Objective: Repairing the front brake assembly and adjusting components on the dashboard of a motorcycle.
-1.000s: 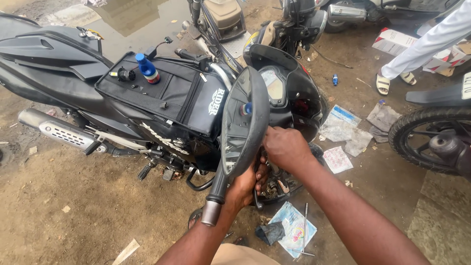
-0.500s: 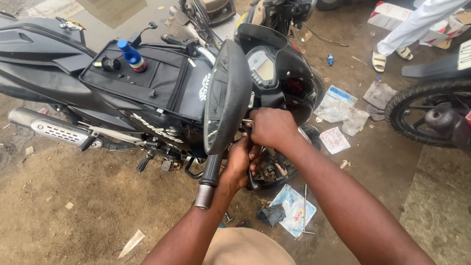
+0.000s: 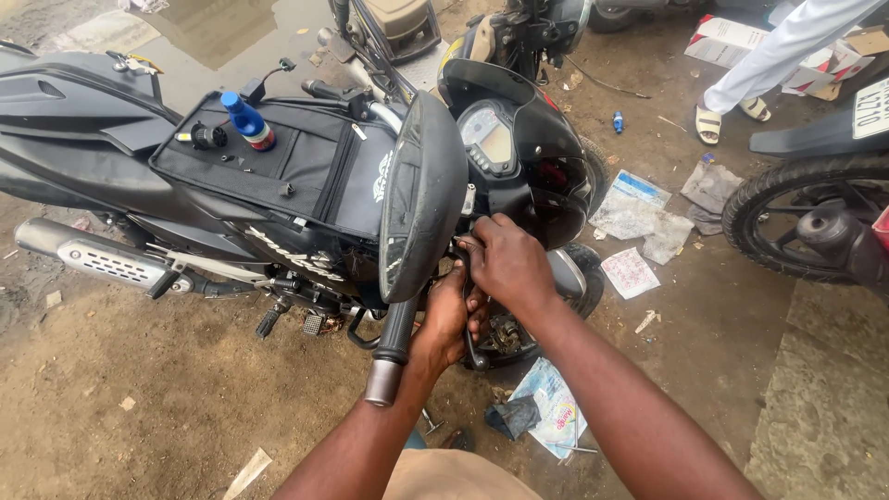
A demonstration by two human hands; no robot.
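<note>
both hands curl shut round the handlebar (image 3: 394, 347) of the black motorcycle (image 3: 306, 194): left hand (image 3: 444, 319) under, right hand (image 3: 505, 264) over.

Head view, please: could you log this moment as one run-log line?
left hand: by handlebar grip | right hand: on brake lever | motorcycle: parked on dirt | mirror: upright

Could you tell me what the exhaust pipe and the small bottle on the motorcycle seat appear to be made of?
Exhaust pipe: apparently metal with a dull silver finish, its heat shield perforated. Bottle: likely plastic, glossy blue with a red band near its base.
</note>
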